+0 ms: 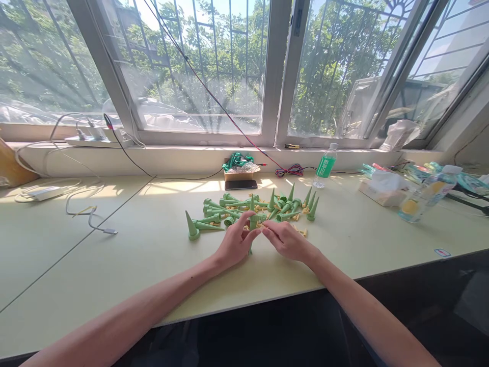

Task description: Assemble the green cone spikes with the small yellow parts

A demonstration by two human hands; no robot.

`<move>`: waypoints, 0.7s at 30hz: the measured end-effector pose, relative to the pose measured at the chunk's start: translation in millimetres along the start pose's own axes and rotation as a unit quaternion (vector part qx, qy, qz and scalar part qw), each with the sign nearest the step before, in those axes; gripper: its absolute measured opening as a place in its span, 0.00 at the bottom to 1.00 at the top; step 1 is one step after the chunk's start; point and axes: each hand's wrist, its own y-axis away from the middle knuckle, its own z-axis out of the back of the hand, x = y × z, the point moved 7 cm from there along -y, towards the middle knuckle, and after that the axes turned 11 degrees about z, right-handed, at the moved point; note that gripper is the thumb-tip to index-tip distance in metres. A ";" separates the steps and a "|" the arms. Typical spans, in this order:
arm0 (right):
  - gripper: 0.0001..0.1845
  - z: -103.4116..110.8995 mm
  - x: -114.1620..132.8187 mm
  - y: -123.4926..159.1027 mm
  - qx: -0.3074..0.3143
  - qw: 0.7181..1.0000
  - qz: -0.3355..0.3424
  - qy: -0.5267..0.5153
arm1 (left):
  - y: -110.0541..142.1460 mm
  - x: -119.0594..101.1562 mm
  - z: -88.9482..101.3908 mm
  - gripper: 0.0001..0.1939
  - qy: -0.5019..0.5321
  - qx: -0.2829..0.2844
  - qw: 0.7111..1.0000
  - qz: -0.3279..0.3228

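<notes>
- Relation: the green cone (pixel 252 221) I hold stands at the centre of the frame, between my two hands; its side faces the small yellow piece (pixel 259 225) at my right fingertips, so the two meet or nearly meet across a very narrow gap. Whether they touch, I cannot tell.
- Long axis: the held cone runs roughly up and down the frame, with its broad part between my fingers. A green point shows above my grip and another below it; which of them belongs to this cone, I cannot tell.
- Nearer hand: my left hand (pixel 237 240), which is on the cone itself. My right hand (pixel 287 240) lies just beside, toward the right of the frame.
- State of the grip: left, thumb and fingers clamped on the cone; right, thumb and forefinger pinched together on the yellow piece.
- Pose: my left forearm rises from the lower left corner of the frame, my right from the lower right, the two converging at the centre. Both wrists are low, close over the tabletop (pixel 126 270).
- Surroundings: the loose green cones (pixel 214 210), mixed with more yellow bits, spread just beyond my hands, across the middle of the frame. One upright cone (pixel 191 228) stands left of my left hand.
</notes>
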 end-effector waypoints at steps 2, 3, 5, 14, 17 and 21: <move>0.17 -0.6 1.2 0.2 0.006 1.000 0.003 0.002 | 0.0 -0.4 0.7 0.18 -0.005 -0.003 1.000 0.001; 0.17 -1.1 1.9 0.3 0.010 1.000 0.005 0.005 | -0.1 -0.2 0.7 0.17 -0.003 -0.002 1.000 0.003; 0.17 -2.7 3.8 0.3 0.019 1.000 0.011 0.013 | -0.4 1.2 0.3 0.17 0.013 0.004 1.000 0.011; 0.18 -7.6 9.6 -1.4 0.045 0.998 0.029 0.039 | -0.8 1.1 2.5 0.14 0.052 -0.005 0.998 0.020; 0.18 -9.0 9.4 -0.4 0.051 0.997 0.032 0.045 | -0.8 3.1 3.7 0.14 0.049 -0.015 0.998 0.023; 0.19 -10.0 8.2 0.3 0.052 0.997 0.033 0.049 | -0.7 6.0 4.2 0.14 0.059 -0.023 0.998 0.025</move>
